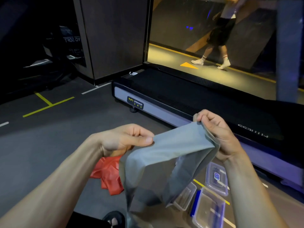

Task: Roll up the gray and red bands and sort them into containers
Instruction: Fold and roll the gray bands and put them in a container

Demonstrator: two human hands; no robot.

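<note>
I hold the gray band (166, 155) up in the air between my two hands, above the floor (41, 145). My left hand (126, 139) pinches one edge of it, thumb and fingertips pressed together on the fabric, so that grip is clamped on the band. My right hand (217, 134) has its fingers curled over the opposite edge, higher and further out, its grip clamped on the band too. The stretch between my hands runs fairly flat, and the rest hangs down in loose folds toward my foot (113, 219).

The red band (108, 175) lies crumpled on the floor below my left wrist, partly hidden behind the gray one. To the lower right, clear plastic containers sit on the floor: an open one (185, 196) nearest the hanging fabric, one with a blue clip (209, 209) just beside it, and a lidded one with a sticker (217, 178) further back, close to the treadmill (164, 89).
</note>
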